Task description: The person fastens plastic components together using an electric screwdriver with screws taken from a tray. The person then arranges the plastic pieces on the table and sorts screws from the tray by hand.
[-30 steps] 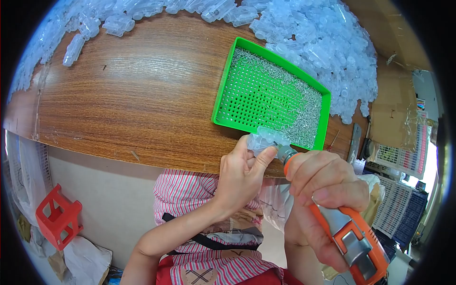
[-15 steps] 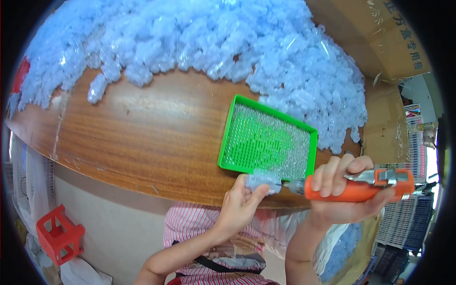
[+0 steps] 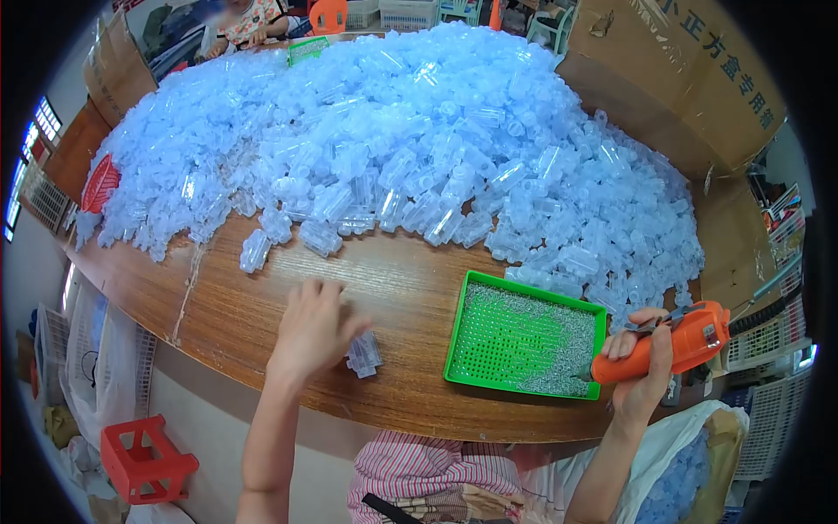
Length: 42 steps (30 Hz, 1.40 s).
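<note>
L hand half-open, nothing visibly held; clear plastic piece on table just to its R, long axis approx near-far; R hand farther off, wrapped round orange elec screwdriver.

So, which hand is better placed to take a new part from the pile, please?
Probably the left hand: it looks empty and is near the front edge of the pile. The right hand grips the driver, with its tip at the tray, so it seems less free.
</note>
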### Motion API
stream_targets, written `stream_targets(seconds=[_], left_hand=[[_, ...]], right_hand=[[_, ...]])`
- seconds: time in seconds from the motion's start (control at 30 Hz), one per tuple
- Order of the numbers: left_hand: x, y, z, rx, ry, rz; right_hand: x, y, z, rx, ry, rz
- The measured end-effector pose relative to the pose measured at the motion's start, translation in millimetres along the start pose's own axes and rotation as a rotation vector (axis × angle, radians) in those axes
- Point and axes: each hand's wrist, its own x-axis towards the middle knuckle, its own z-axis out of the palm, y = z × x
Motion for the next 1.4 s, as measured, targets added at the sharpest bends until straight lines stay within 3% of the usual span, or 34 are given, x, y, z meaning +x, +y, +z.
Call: stream_targets(seconds=[0.07, 0.13, 0.23, 0.33, 0.43, 0.63, 0.77, 0.87, 0.97, 1.13, 1.23, 1.27, 1.37, 1.4], left_hand=[[47.2, 11.2, 11.9, -0.337, 0.077, 0.026], [98.8, 20.8, 37.8, -0.37, 0.187, 0.082], [127.6, 41.5, 50.9, -0.206, 0.325, 0.065], [137.3, 41.8, 60.3, -0.117, 0.28, 0.082], [135.1, 35.2, 56.5, -0.175, 0.365, 0.198], [82.3, 55.4, 15.1, -0.815, -0.041, -0.04], [31.8, 65.2, 16.5, -1.363, -0.335, 0.014], [-1.1, 75.9, 23.3, -1.524, -0.513, -0.066], [-27.6, 88.6, 26.1, -1.663, -0.639, -0.199], [-65.9, 99.0, 41.2, -1.639, -0.828, -0.177], [-83.7, 113.0, 46.1, -1.875, -1.101, -0.333], [-86.6, 110.4, 53.3, -1.864, -1.279, -0.367], [-100.8, 109.0, 72.3, -2.091, -1.394, -0.489], [-104.0, 109.5, 76.2, -2.146, -1.37, -0.436]], right_hand=[[-0.4, -1.0, 4.4, 0.013, 0.006, -0.005], [-1.3, -3.0, 14.9, 0.021, 0.008, -0.031], [-3.8, -4.5, 6.1, 0.015, -0.036, -0.008], [-1.5, -8.8, 4.1, -0.056, -0.012, 0.022], [1.1, -4.2, 3.6, -0.029, -0.052, 0.03], [-2.0, 4.7, 5.9, 0.08, -0.024, 0.045], [-5.0, 7.2, 6.1, -0.016, -0.036, -0.032], [-5.8, 2.8, 20.8, -0.1, 0.032, -0.01], [-3.7, 1.0, 20.9, 0.033, 0.013, 0.089], [-9.6, 12.7, 15.7, 0.209, -0.004, 0.085], [-10.6, 22.9, 17.2, 0.218, -0.075, 0.046], [-9.8, 25.0, 18.1, 0.224, -0.098, 0.055], [-6.9, 35.1, 19.2, 0.2, -0.101, 0.035], [-6.0, 38.1, 19.5, 0.189, -0.116, 0.03]])
